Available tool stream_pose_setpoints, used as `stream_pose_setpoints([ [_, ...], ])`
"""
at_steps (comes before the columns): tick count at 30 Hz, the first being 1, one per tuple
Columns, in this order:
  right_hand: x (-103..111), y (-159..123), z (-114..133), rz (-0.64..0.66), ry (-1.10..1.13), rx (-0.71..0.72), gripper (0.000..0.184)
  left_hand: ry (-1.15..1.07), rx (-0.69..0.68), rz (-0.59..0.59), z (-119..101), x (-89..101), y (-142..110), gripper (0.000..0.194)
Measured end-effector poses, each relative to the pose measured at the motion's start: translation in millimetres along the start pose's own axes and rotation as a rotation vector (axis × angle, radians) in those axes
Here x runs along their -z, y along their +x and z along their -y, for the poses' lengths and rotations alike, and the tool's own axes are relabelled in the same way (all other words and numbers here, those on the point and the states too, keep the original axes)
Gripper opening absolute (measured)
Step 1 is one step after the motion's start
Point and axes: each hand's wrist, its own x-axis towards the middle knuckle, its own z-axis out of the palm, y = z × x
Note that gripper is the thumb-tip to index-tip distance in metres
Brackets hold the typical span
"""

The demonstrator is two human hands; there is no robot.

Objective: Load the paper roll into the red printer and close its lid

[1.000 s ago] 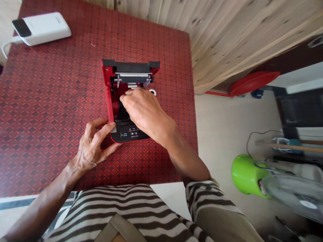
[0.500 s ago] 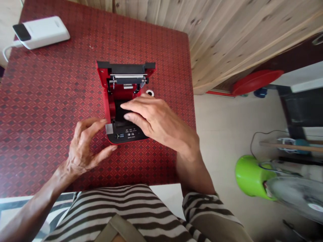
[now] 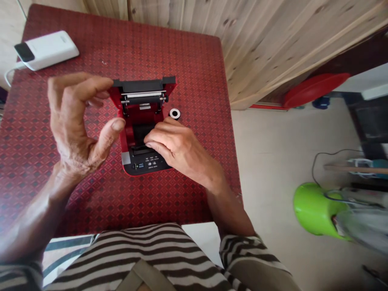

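Head view: the raised left hand (image 3: 74,121) hangs open, gripping nothing, just beside the open red-and-black thermal printer (image 3: 148,163) on the red patterned worktop (image 3: 194,72); the right hand (image 3: 177,147) presses fingers-down at its dark compartment, any grip unclear, near a small white ring (image 3: 174,113).

Bright, soft, pretty even light here. Can't really tell where it's coming from, and the only shadow worth mentioning is a faint one under the right hand (image 3: 178,151). The wide lens bends the pale knotty wooden panel (image 3: 273,44) and the red diamond-patterned tablecloth (image 3: 169,52) toward the edges, and the lime-green plastic tub (image 3: 315,210) looks a bit soft.
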Motion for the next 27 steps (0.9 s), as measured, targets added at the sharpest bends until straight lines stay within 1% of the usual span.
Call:
stream_pose_setpoints([
  [2, -2.8, -6.2, 2.3, -0.103, -0.022, 0.035, 0.034, 0.095, -0.158, -0.009, -0.6, 0.4, 11.6, 0.08],
  [3, -4.0, -10.0, 4.9, -0.147, -0.043, 0.043, 0.034, 0.122, -0.207, 0.016, -0.8, 0.8, 17.3, 0.079],
  [6, -7.6, -23.4, 15.4, -0.229, -0.128, 0.052, 0.032, 0.086, -0.201, 0.17, -2.8, 3.2, 28.7, 0.083],
  [8, -11.3, -32.4, 21.4, -0.255, -0.188, 0.062, 0.033, 0.075, -0.187, 0.219, -6.5, 5.7, 26.7, 0.08],
  [10, -16.3, -40.2, 25.3, -0.303, -0.248, 0.092, 0.035, 0.1, -0.199, 0.225, -11.4, 8.4, 15.9, 0.074],
  [12, -22.0, -46.1, 27.4, -0.362, -0.308, 0.128, 0.032, 0.114, -0.262, 0.228, -16.1, 9.5, -1.5, 0.069],
  [16, -30.7, -53.1, 29.6, -0.405, -0.381, 0.141, 0.027, 0.115, -0.36, 0.226, -20.9, 4.1, -40.3, 0.067],
  [18, -33.2, -54.8, 30.2, -0.415, -0.392, 0.144, 0.028, 0.149, -0.388, 0.217, -20.8, -1.0, -56.2, 0.073],
  [21, -35.9, -55.3, 29.7, -0.427, -0.389, 0.147, 0.03, 0.217, -0.38, 0.175, -19.7, -8.6, -72.7, 0.09],
  [24, -37.7, -53.6, 27.7, -0.454, -0.374, 0.147, 0.028, 0.226, -0.359, 0.139, -19.3, -14.9, -80.6, 0.098],
  [27, -34.8, -51.5, 27.6, -0.478, -0.3, 0.135, 0.018, 0.185, -0.367, 0.119, -19.7, -19.3, -82.9, 0.099],
])
